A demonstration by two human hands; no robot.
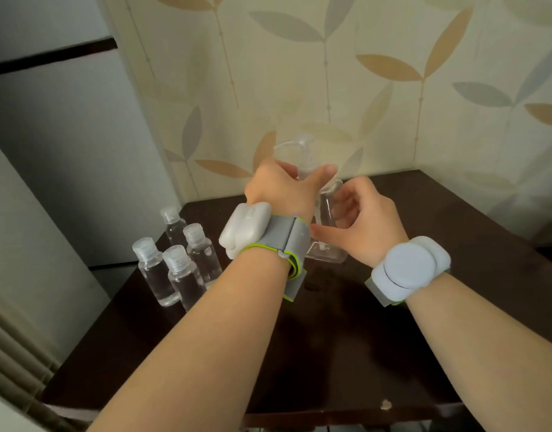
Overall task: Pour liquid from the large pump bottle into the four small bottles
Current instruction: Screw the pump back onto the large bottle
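Leaf-patterned wallpaper (331,73) backs the dark tabletop (346,338) set into the corner. Four small bottles (178,263), all capped, stand clustered near its left edge, well apart from my hands. At the middle stands the large pump bottle (326,232), partly hidden behind my wrists. My left hand (284,185) grips its pump top, fingers curled round it. My right hand (362,219) holds the clear body, fingers loosely wrapped.
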